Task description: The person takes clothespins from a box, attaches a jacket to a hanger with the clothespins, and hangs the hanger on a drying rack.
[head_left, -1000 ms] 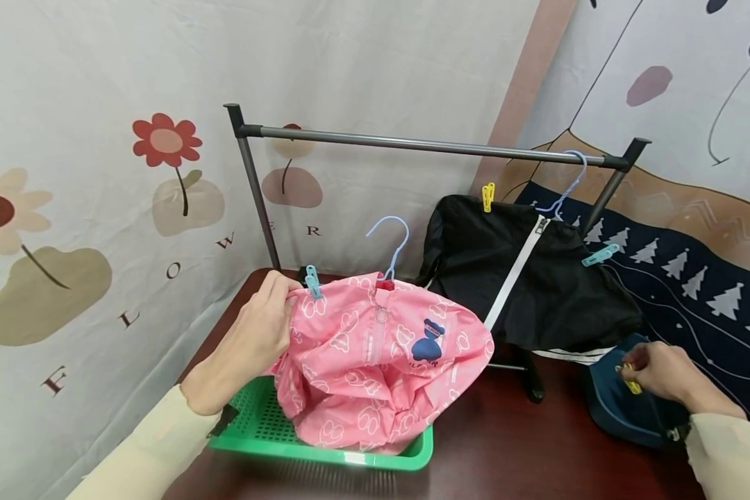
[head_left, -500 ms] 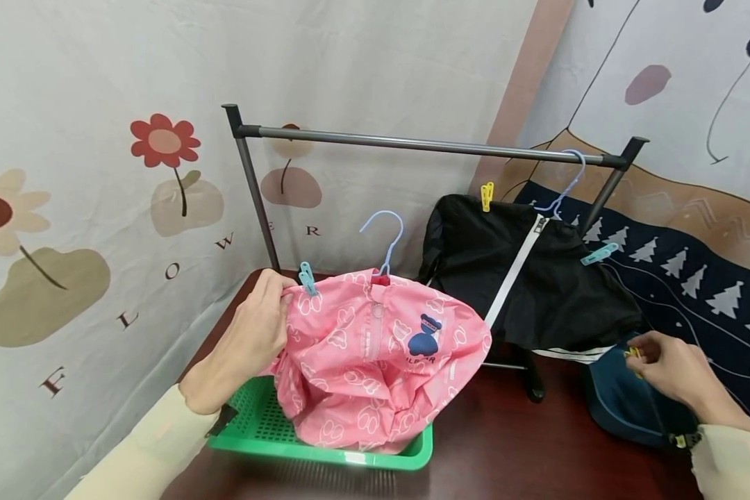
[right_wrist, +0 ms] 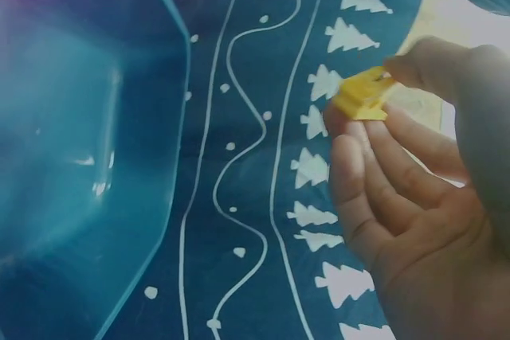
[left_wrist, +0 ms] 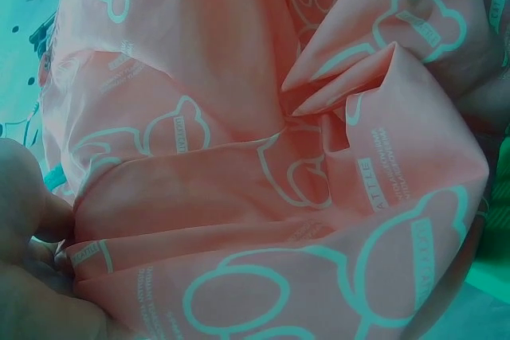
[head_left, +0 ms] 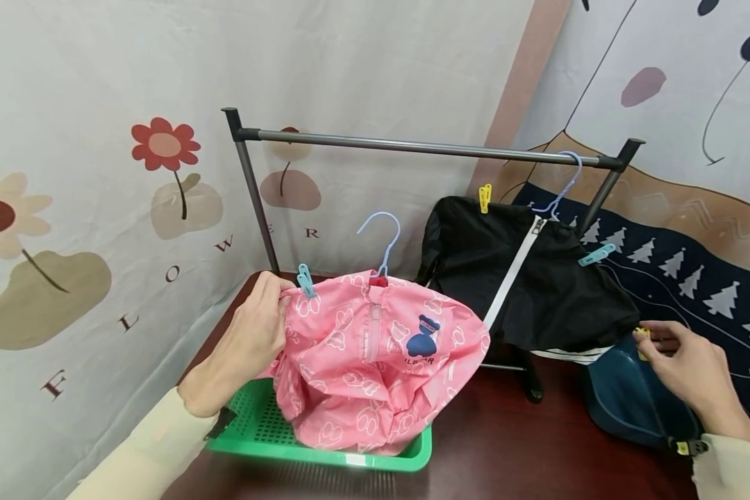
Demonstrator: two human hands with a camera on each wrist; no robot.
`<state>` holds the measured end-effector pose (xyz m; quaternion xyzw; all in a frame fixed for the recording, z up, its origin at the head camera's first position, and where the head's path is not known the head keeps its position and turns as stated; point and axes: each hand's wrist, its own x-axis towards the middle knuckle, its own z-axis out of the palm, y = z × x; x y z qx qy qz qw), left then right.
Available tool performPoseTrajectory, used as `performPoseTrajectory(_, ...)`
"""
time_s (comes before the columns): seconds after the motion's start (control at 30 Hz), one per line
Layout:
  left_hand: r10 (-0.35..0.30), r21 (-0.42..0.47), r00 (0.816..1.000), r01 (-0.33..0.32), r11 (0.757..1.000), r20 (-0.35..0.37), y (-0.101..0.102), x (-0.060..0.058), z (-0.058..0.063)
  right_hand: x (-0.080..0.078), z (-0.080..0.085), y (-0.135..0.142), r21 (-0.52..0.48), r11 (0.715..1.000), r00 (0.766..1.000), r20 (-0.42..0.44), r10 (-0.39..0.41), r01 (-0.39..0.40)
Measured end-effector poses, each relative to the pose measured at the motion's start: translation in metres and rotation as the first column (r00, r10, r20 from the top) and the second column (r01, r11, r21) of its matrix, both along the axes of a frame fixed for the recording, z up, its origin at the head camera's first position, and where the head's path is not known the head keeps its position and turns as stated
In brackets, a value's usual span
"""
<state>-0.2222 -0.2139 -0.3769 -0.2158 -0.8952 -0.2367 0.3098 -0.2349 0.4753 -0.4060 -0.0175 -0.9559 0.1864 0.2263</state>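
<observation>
My left hand [head_left: 253, 333] grips the left shoulder of a pink jacket [head_left: 350, 361] printed with white bear outlines. In the left wrist view its fingers pinch the folded cloth [left_wrist: 199, 197]. A light blue hanger [head_left: 384, 257] sticks up from the jacket's collar, its hook free. Beside the left fingers a blue clothespin [head_left: 305, 280] is clipped to the jacket's shoulder. My right hand [head_left: 694, 368] pinches a yellow clothespin [right_wrist: 362, 95] between thumb and fingers, above a dark blue bin [head_left: 625, 396]. The jacket's lower part lies in a green basket [head_left: 325, 455].
A metal rack [head_left: 412, 146] stands behind. From its right end hangs a black jacket [head_left: 475, 264] on a blue hanger [head_left: 565, 187], with a yellow clothespin [head_left: 485, 198] and a blue clothespin [head_left: 596, 255] at its shoulders. Printed cloth [head_left: 381, 62] covers the walls behind the brown table [head_left: 494, 451].
My right hand has risen out of the blue bin with the yellow clothespin and turned its palm more into view. The left hand and pink jacket have shifted only slightly left.
</observation>
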Motion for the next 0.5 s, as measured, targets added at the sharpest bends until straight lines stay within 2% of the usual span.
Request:
performPoseTrajectory(0.17, 0.003, -0.004, 1.000, -0.003, 1.000, 0.004, 0.000, 0.001, 0.001, 0.009, 0.008, -0.015, -0.100, 0.993, 0.991, -0.113, -0.066, 0.054)
performPoseTrajectory(0.33, 0.010, -0.004, 1.000, -0.010, 1.000, 0.018, 0.000, 0.002, 0.001, 0.014, 0.018, -0.032, -0.228, 0.966, 0.972, -0.174, -0.160, 0.118)
performPoseTrajectory(0.5, 0.003, -0.001, 1.000, -0.003, 1.000, 0.012, 0.000, 0.002, 0.001, 0.018, 0.019, -0.042, -0.291, 0.951, 0.941, -0.278, -0.190, 0.106)
